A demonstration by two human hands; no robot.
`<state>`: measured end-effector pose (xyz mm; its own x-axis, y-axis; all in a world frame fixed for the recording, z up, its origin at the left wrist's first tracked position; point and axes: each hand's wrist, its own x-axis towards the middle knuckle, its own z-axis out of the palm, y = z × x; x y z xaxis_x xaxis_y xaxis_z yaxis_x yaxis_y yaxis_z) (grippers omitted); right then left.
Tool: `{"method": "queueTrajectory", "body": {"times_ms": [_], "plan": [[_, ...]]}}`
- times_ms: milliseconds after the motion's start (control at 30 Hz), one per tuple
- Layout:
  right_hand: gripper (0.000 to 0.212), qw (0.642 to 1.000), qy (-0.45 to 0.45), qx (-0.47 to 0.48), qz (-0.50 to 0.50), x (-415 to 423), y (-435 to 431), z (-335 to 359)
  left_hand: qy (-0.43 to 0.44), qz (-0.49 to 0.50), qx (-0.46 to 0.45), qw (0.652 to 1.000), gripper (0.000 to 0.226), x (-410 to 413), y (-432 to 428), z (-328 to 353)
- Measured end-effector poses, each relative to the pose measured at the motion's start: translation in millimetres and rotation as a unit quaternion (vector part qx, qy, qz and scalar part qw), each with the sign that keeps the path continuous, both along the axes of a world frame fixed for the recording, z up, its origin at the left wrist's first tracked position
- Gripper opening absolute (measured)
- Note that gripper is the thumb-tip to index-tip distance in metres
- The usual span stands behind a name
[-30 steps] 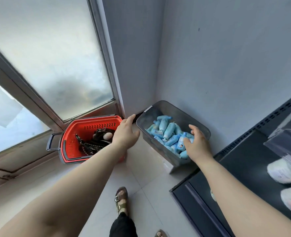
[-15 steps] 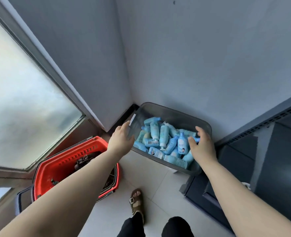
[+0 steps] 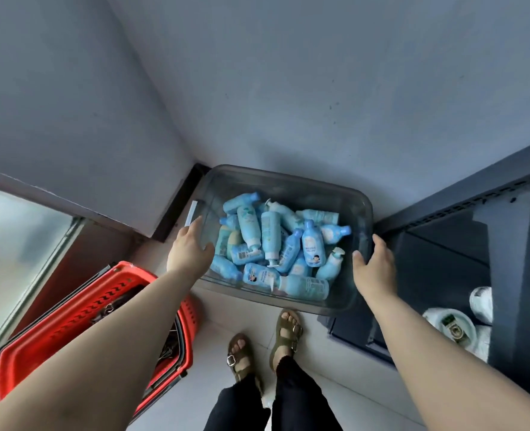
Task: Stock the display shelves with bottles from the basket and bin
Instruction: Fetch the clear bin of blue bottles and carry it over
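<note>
Your left hand (image 3: 190,248) gripped the left end wall of the translucent grey bin (image 3: 288,181), thumb inside and fingers outside. Your right hand (image 3: 374,269) gripped the right end likewise. Blue bottles (image 3: 270,231) lay heaped inside the bin, mostly on their sides. The bin sat in the wall corner, with its right end just beside the dark display shelves (image 3: 444,253). Your left forearm largely hid what was in the red basket (image 3: 71,325) at lower left. The white items (image 3: 450,321) on the low shelf were hard to make out. Bare floor showed around your sandalled feet (image 3: 285,328).
</note>
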<state>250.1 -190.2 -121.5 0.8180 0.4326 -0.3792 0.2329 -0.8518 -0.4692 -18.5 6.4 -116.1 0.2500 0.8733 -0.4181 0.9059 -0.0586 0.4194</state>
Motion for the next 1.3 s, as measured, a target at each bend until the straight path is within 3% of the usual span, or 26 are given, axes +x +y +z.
{"method": "queueTrajectory", "body": {"times_ms": [367,600,700,1167,1300], "plan": [[0.066,0.996,-0.027,-0.084,-0.024,40.8,15.8,-103.6,0.042,0.051,0.001,0.998,0.084,19.3,53.5,-100.3],[0.049,0.996,-0.013,-0.022,-0.087,53.0,8.8,-142.2,0.050,0.071,0.044,0.995,0.060,11.2,82.5,-131.2],[0.045,0.994,-0.007,0.010,-0.111,54.6,9.6,-146.5,0.035,0.057,0.027,0.997,0.050,7.9,91.4,-131.4],[0.035,0.985,0.021,0.064,-0.157,32.3,-2.5,-101.1,-0.015,0.076,0.012,0.997,0.052,-25.4,86.3,-77.5],[0.048,0.978,0.021,0.104,-0.177,16.5,-6.2,-56.3,-0.073,0.118,0.022,0.990,0.045,-46.7,77.7,-31.6]]}}
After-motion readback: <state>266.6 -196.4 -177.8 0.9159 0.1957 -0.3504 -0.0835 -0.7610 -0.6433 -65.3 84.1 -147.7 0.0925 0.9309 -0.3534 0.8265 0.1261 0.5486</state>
